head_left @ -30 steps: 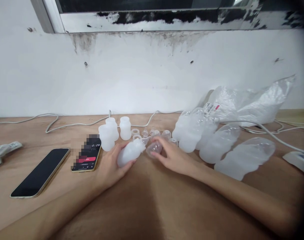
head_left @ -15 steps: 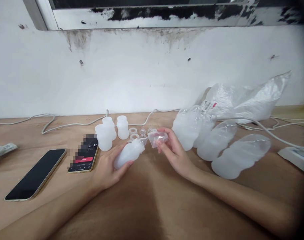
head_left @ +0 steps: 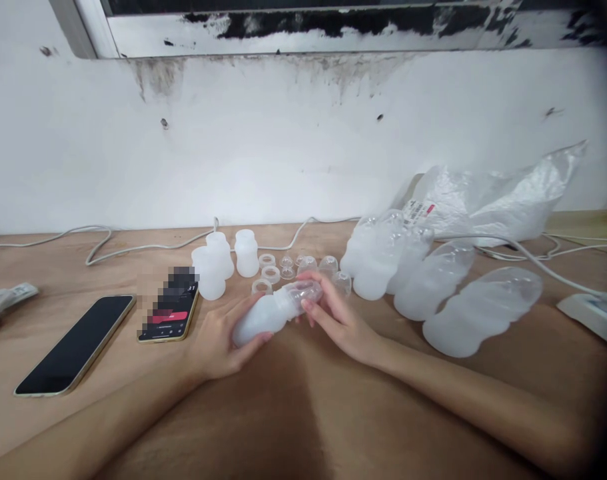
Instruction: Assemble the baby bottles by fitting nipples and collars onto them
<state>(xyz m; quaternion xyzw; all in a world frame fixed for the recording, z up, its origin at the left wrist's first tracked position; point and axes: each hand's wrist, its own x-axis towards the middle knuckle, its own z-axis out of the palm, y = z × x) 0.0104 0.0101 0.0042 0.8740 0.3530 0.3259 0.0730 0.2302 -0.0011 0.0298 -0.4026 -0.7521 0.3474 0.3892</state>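
My left hand [head_left: 228, 340] wraps round the body of a frosted white baby bottle [head_left: 260, 321], which lies tilted with its top toward the right. Over the bottle's teat end sits a clear cap [head_left: 304, 293], pinched by the fingers of my right hand [head_left: 336, 313]. Just beyond the bottle are several translucent collar rings [head_left: 270, 274], small teats [head_left: 287, 267] and clear caps [head_left: 328, 265]. Some of these are partly covered by my right hand.
Open bottle bodies [head_left: 246, 253] stand at the back left. Several capped bottles [head_left: 483, 312] lie or stand on the right, before a clear plastic bag [head_left: 503, 200]. Two phones [head_left: 76, 347] lie on the left; a white cable [head_left: 133, 250] runs along the wall.
My right hand has brought the clear cap left and down onto the bottle's teat end, where it now covers the teat. My left hand keeps its grip on the bottle.
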